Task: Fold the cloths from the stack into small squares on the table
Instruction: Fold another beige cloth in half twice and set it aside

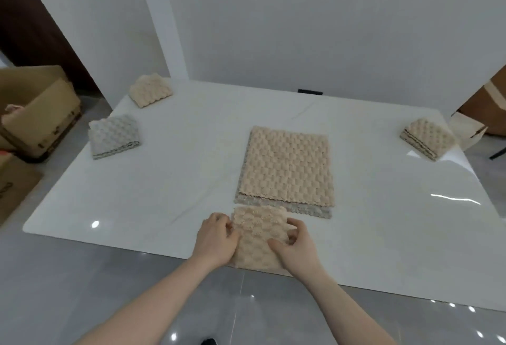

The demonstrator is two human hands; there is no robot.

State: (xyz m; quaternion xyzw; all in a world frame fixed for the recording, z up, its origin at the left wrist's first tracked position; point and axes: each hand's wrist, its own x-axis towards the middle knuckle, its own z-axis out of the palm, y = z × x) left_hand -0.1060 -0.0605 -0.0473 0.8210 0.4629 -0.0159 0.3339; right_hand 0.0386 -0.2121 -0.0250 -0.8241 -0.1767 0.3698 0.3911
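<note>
I have a beige cloth (258, 238) at the near edge of the white table (164, 185), already folded into a small thick square, its bumpy, waffled pile facing up. My left hand (216, 240) grips its left edge, fingers curled onto the fabric. My right hand (294, 246) holds the right side, thumb lying across the top and fingers tucked at the edge.

Just beyond it, touching or nearly so, lies the stack (286, 169) of flat cloths: beige on top, a grey one showing along the near edge.

Folded squares sit near the corners: a beige pile (150, 90) at the far left corner, a grey pile (115, 136) along the left edge, another beige pile (427, 138) by the right edge.
</note>
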